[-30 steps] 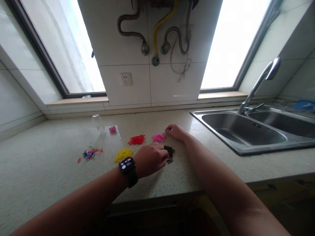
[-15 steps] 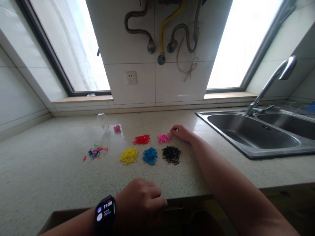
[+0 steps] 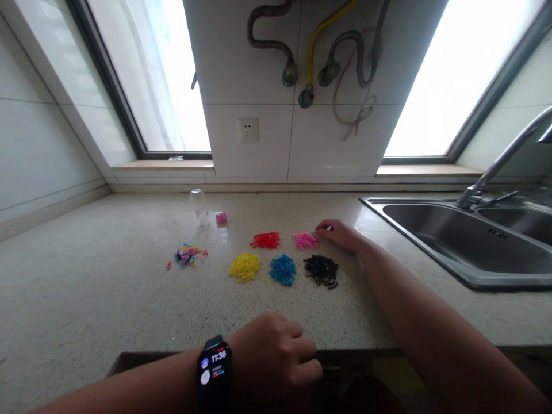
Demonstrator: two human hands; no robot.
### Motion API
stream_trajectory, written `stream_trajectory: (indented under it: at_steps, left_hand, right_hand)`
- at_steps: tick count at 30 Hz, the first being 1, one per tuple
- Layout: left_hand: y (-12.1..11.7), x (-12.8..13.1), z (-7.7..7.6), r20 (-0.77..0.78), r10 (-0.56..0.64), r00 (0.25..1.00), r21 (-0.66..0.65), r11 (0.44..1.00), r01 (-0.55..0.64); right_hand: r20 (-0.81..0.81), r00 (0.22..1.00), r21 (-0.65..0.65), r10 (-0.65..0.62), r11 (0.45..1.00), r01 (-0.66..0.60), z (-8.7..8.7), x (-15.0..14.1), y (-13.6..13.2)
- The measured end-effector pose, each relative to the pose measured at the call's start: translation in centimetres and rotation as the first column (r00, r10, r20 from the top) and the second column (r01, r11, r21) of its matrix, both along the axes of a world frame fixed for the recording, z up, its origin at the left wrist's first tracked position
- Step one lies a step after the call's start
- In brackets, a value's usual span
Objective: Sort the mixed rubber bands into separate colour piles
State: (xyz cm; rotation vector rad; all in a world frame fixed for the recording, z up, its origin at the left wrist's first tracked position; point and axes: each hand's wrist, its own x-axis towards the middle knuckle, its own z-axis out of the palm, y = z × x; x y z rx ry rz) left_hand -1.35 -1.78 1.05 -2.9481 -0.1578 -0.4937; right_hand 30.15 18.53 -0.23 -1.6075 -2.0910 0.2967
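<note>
My right hand (image 3: 339, 234) is at the right end of a pile of pink rubber bands (image 3: 306, 240), thumb and fingertips pinched together; whatever is between them is too small to tell. My left hand (image 3: 276, 353), with a watch (image 3: 214, 368) on its wrist, rests curled at the counter's front edge, the inside of its fingers hidden. Between the hands lie separate piles of small rubber bands: red (image 3: 265, 240), yellow (image 3: 245, 267), blue (image 3: 283, 270) and black (image 3: 321, 270). Farther left is a mixed-colour pile (image 3: 187, 255).
A small clear bottle (image 3: 199, 207) stands behind the mixed pile, beside a pink cap (image 3: 221, 218). One loose red piece (image 3: 168, 265) lies at the far left. A steel sink (image 3: 435, 241) with a faucet (image 3: 495, 161) is set into the counter (image 3: 107, 310) on the right.
The view has swung slightly left, so everything sits farther right in the picture. My right hand stays by the pink pile and my left hand stays at the front edge.
</note>
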Motion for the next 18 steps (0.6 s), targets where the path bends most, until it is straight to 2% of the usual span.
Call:
stream_trajectory:
  at_steps: [5,9,12,15,18]
  left_hand:
    - [-0.2,-0.3,0.8,-0.01,-0.132,0.991,0.015,0.991,0.132]
    - [-0.1,-0.2,0.5,0.013,-0.133,0.991,0.0,0.991,0.133]
    - [0.1,-0.3,0.1,0.005,-0.152,0.988,-0.004,0.988,0.152]
    - [0.2,-0.4,0.0,-0.02,-0.164,0.986,-0.005,0.986,0.164]
    - [0.3,-0.5,0.0,-0.044,-0.177,0.983,-0.02,0.984,0.177]
  right_hand:
    - [0.007,1.0,-0.004,0.011,1.0,-0.011,0.5,-0.7,-0.9]
    - [-0.048,0.999,-0.009,-0.026,1.0,0.026,1.1,-1.6,-1.3]
    - [-0.128,0.991,0.031,-0.026,0.999,0.03,2.4,-3.3,-1.6]
    - [-0.16,0.985,0.087,0.069,0.995,-0.056,4.4,-6.7,-2.3]
    - [-0.073,0.961,0.073,0.268,0.962,-0.263,6.4,-11.6,-3.4]
